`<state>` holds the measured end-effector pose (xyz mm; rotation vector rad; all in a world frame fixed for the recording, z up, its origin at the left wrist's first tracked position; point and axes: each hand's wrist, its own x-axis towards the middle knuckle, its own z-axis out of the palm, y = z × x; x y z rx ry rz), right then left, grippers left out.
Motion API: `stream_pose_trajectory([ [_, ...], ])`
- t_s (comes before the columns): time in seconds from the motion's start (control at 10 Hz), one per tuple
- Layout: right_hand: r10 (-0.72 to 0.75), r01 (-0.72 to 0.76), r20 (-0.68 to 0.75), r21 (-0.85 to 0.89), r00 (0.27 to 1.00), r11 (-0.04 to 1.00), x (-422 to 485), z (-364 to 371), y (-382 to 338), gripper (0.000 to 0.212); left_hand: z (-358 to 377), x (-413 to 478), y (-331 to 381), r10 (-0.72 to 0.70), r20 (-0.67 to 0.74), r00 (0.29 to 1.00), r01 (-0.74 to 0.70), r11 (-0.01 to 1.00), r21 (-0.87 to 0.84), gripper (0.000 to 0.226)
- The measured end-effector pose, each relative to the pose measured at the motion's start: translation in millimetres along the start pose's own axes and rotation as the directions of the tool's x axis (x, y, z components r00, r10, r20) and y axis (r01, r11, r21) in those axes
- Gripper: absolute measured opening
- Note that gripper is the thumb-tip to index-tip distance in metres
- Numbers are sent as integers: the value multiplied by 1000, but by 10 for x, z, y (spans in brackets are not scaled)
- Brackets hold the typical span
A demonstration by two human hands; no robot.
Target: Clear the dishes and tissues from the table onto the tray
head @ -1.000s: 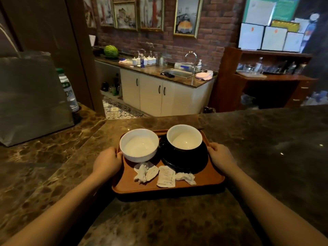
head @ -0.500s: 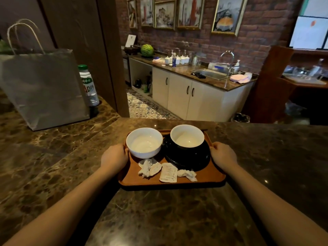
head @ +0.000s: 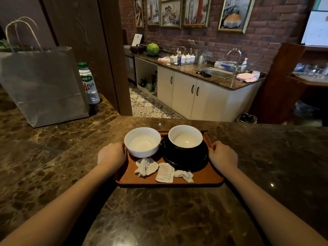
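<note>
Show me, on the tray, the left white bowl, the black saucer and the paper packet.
left white bowl [head: 142,144], head view, inside bottom.
black saucer [head: 188,164], head view, bare front part.
paper packet [head: 165,173], head view, middle of its face.

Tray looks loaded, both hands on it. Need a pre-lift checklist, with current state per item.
1. Left hand grips the tray at its left edge: ok.
2. Right hand grips the right edge: ok.
3. Dishes aboard: white bowl on the left, second bowl on the black plate: ok.
4. Tissues and paper packet are on the tray's near side, lying loose: ok.
5. White bowl fully inside the left rim: cannot tell, since it hides the rim there.
6. Paper bag and bottle stand far left, apart from the tray: ok.
</note>
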<state>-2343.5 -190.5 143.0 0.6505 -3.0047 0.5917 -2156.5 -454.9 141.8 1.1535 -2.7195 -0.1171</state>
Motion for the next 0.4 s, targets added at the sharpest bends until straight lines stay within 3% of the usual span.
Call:
stream_pose_trajectory([
  [0.2,34,-26,-72,117,997,993,-53,12,27,22,17,-99,-10,-22,-69,997,21,1000,-10,26],
  [0.4,1,6,-20,342,1000,940,-166,8,134,26,-149,-509,-236,-85,60,995,95,979,-183,28],
])
